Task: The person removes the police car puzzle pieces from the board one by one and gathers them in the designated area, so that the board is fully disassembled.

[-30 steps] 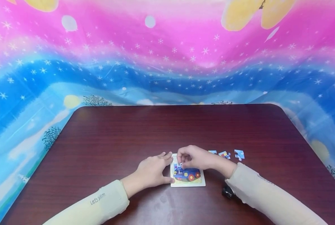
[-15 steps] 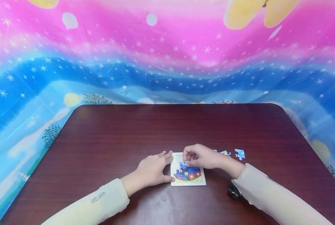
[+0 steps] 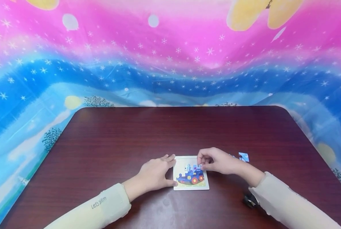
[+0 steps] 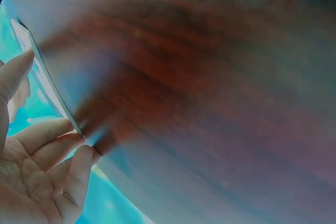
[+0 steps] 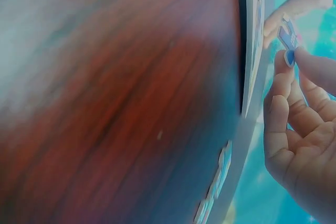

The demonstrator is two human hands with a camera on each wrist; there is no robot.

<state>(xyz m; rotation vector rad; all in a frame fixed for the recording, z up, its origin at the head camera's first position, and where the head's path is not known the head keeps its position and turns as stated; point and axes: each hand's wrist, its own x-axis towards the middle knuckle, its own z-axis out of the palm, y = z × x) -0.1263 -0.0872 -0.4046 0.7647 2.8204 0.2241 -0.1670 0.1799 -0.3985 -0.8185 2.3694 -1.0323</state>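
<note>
A square jigsaw board [image 3: 191, 190] with a pale frame lies flat on the table, its picture a blue vehicle with red wheels. My left hand [image 3: 154, 173] rests along its left edge, thumb and fingers spread apart; the left wrist view shows the fingertips [image 4: 67, 125] touching that edge. Over the board's right side, my right hand [image 3: 218, 161] pinches a small blue puzzle piece [image 5: 287, 36] between thumb and fingertips. In the right wrist view the piece is held tilted, apart from the board. The right hand hides the board's upper right corner.
Loose puzzle pieces [image 3: 243, 156] lie on the table right of the board, partly behind my right hand. A small black device [image 3: 249, 201] sits under the right sleeve. The brown table [image 3: 159, 130] ends at a patterned curtain [image 3: 170, 76].
My right hand has moved rightward across the board with the puzzle piece, uncovering more of the picture and covering some loose pieces. The left hand has stayed at the board's left edge.
</note>
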